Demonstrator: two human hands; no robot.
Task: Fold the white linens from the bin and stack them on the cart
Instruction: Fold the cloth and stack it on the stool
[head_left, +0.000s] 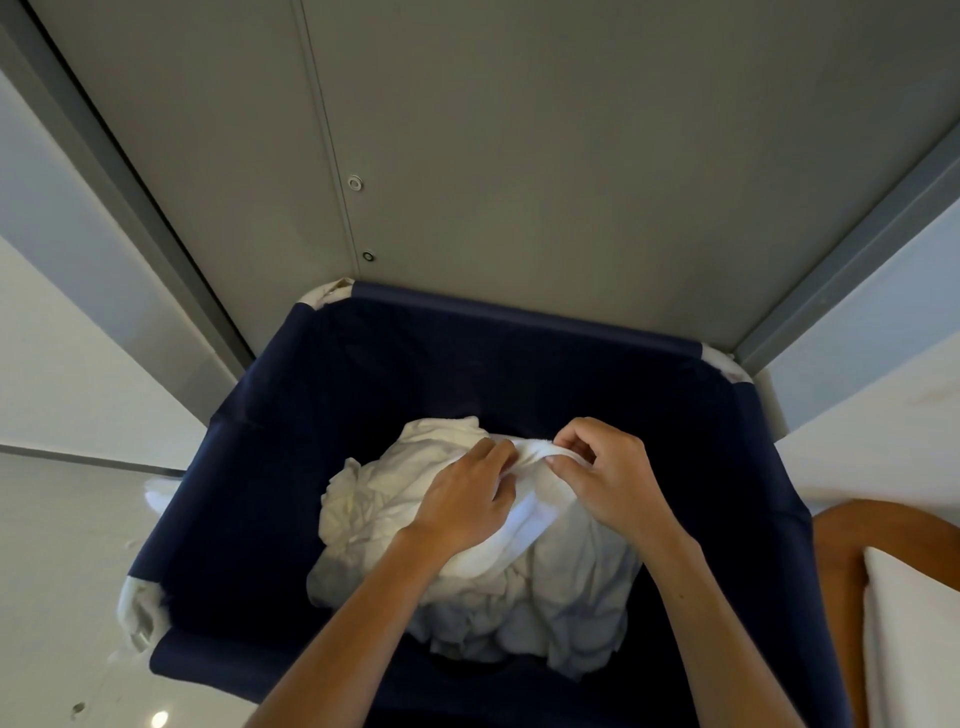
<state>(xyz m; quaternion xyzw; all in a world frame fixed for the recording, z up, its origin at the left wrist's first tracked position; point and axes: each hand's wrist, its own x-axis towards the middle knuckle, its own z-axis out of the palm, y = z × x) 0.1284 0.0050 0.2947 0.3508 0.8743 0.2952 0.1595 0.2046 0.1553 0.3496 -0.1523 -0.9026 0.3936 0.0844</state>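
A crumpled heap of white linens (395, 499) lies inside a dark blue fabric bin (291, 426) directly below me. Both my hands are over the heap. My left hand (467, 499) pinches the edge of one white towel (524, 512) that lies on top of the pile. My right hand (605, 475) pinches the same hem a little to the right, lifting it slightly. The lower linens look bluish in the shadow. My forearms hide part of the pile's front.
The bin stands against grey metal doors (519, 156). A pale shiny floor (62, 545) lies to the left. At the right edge is a wooden-rimmed surface (841, 561) with flat white cloth (914, 623) on it. The bin's corners show white frame caps (139, 613).
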